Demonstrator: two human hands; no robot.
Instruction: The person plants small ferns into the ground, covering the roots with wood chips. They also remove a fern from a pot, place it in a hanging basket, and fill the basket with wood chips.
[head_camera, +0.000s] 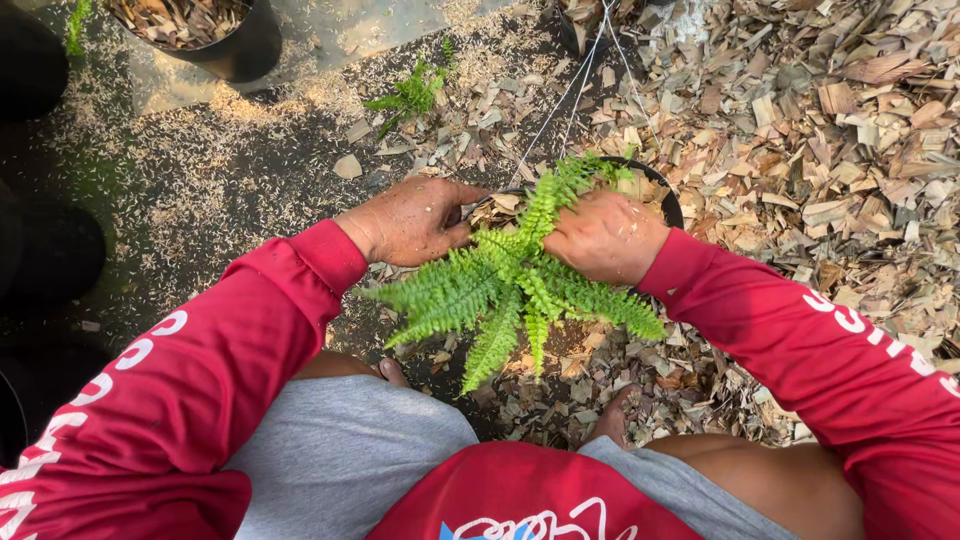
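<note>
pressing down on both sides, the left hand (415, 220) and right hand (603, 236) sit on a small round black plastic pot (668, 205) filled with brown dry leaf chips, in the middle of the scene. the left hand's fingers curl at the pot's near-left rim; the right lies flat over the filling, fingers hidden under the bright green feathery fern (510, 285). the fronds look soft and easily snapped, the pot light; best held by rim or wall, not by the plant. thin white hanging strings (570, 95) run to the far side.
</note>
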